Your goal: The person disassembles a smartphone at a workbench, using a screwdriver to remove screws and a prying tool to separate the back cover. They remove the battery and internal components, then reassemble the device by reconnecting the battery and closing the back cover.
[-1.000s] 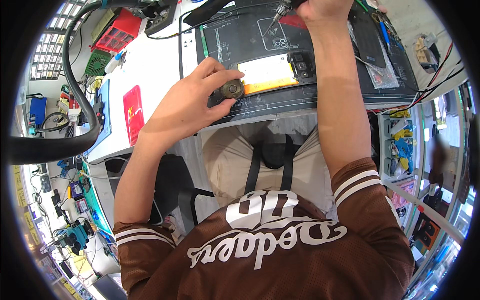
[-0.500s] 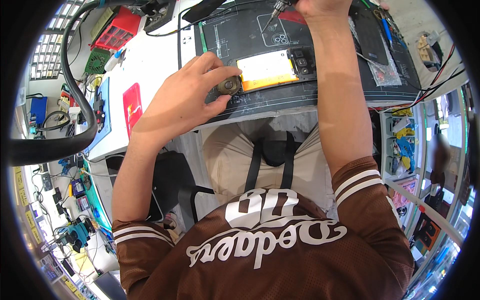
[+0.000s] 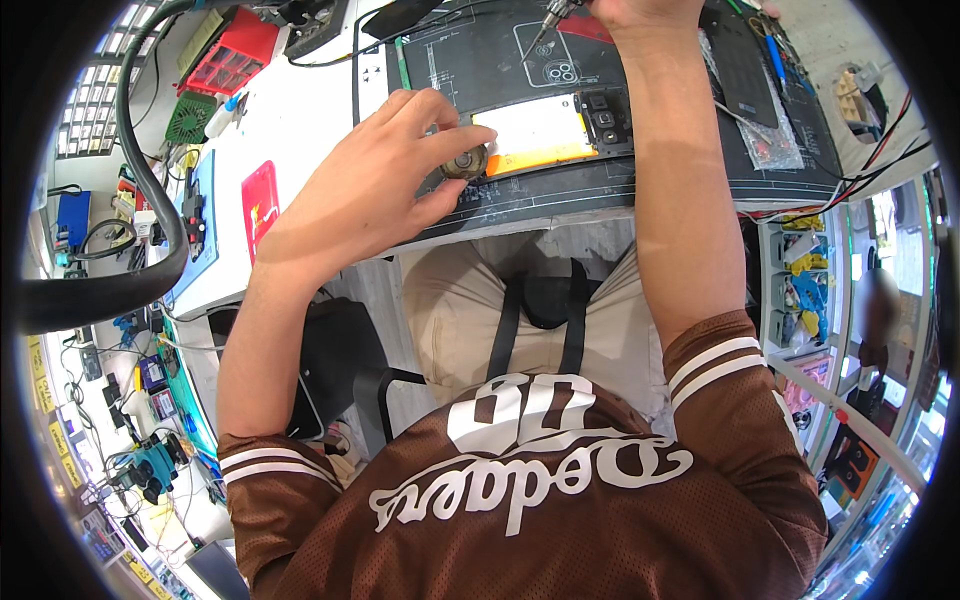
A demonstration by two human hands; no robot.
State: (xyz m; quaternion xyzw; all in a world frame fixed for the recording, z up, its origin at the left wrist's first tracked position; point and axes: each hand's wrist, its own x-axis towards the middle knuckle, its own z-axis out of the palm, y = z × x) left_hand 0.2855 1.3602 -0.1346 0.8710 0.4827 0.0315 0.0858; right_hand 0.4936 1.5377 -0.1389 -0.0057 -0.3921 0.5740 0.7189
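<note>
My left hand [image 3: 375,170] is closed round the edge of a small round brown-grey spool [image 3: 463,163], thumb below and fingers above. The spool sits at the left end of an opened phone [image 3: 615,125], whose battery [image 3: 535,135] has a white face and an orange strip. The index fingertip reaches the battery's left edge. At the top edge, my right hand [image 3: 645,15] is closed on what looks like a soldering iron [image 3: 550,22]. Its thin metal tip points down and left, above the mat and apart from the phone. The right fingers are partly cut off by the frame.
Under the phone lies a dark printed work mat [image 3: 480,75]. A red flat piece [image 3: 260,205] lies left on the white bench, with a red drawer box [image 3: 230,60] behind. A thick black cable [image 3: 130,130] arcs at left. Clear plastic wrap [image 3: 770,148] lies right.
My left hand has shifted slightly up, and the spool has moved a little up and right with it. The right hand and its tool have barely moved.
</note>
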